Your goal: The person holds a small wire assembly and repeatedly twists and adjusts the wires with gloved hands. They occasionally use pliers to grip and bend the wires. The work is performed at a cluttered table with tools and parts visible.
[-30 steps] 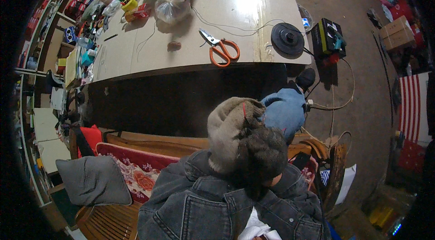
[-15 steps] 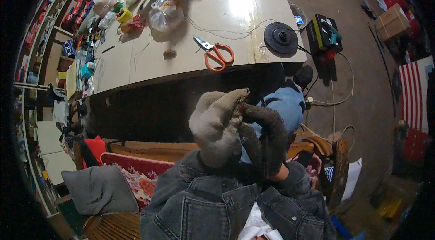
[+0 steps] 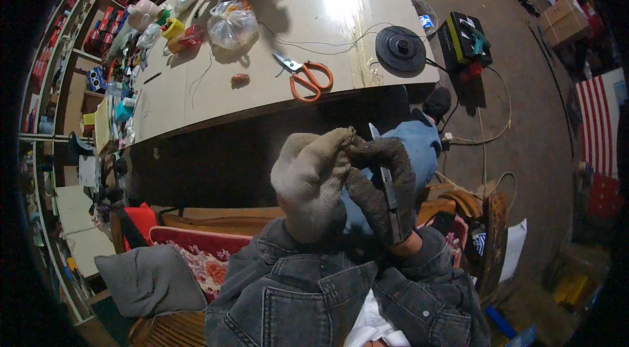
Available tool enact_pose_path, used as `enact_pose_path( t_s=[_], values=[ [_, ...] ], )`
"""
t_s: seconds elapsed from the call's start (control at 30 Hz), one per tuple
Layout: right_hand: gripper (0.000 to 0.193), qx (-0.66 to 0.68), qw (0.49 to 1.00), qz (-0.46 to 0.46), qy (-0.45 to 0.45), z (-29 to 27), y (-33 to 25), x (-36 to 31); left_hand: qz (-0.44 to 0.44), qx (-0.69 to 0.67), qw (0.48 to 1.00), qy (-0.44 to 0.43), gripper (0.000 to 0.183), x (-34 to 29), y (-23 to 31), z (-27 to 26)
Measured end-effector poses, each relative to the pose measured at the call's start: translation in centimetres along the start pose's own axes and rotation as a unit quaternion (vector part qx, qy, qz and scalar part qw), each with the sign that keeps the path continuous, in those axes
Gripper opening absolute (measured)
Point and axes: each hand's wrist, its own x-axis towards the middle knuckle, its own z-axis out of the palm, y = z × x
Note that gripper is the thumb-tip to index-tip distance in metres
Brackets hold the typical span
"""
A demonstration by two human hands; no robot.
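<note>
Both my hands wear work gloves and meet in front of my chest, above my lap. My left hand [image 3: 306, 180], in a pale grey glove, is closed, its fingertips pressed against those of my right hand. Anything between the fingertips is too small or hidden to make out. My right hand [image 3: 367, 200], in a dark, dirty glove, curls round a slim utility knife [image 3: 391, 200]. The knife's pale blade points up and away from me. Beyond my hands, orange-handled scissors [image 3: 308, 78] lie partly spread on the table, left of a round black base [image 3: 400, 50].
The table [image 3: 216, 101] also bears a small brown lump [image 3: 240, 78], a tied plastic bag [image 3: 233, 24] and thin wire [image 3: 308, 44]. A black case [image 3: 464, 39] stands on the floor to the right. Left of me sits a grey cushion [image 3: 149, 281].
The utility knife now shows in my right hand, its blade standing out past the glove. My hands stay together in nearly the same place. The view has shifted slightly.
</note>
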Motion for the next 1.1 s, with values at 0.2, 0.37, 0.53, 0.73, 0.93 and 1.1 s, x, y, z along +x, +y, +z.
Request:
enact_pose_path(
  t_s=[0.2,0.37,0.53,0.73,0.93,1.1],
  values=[
    [0.03,0.03,0.998,0.05,0.025,0.0,-0.8,0.0,-0.006,0.014,1.0,0.005,0.032,0.2,-0.1,0.1],
    [0.03,0.009,0.999,0.031,-0.037,0.0,-0.9,0.4,0.04,0.045,0.997,0.046,0.032,0.2,-0.4,0.2],
    [0.031,0.049,0.997,0.015,-0.052,-0.3,-0.1,0.5,-0.039,-0.03,0.999,0.024,0.03,0.0,0.0,0.3],
    [0.029,0.173,0.978,0.115,0.019,-0.2,-1.2,0.7,-0.057,-0.046,0.997,0.001,0.031,0.7,0.2,0.2],
    [0.02,-0.035,0.998,-0.014,0.055,-1.9,-0.7,1.4,-0.034,-0.072,0.996,-0.035,0.035,0.4,-1.2,-0.3],
    [0.019,-0.112,0.981,-0.11,0.116,-1.7,0.4,2.2,-0.006,-0.134,0.976,-0.172,0.028,1.1,-2.3,-0.9]
  ],
)
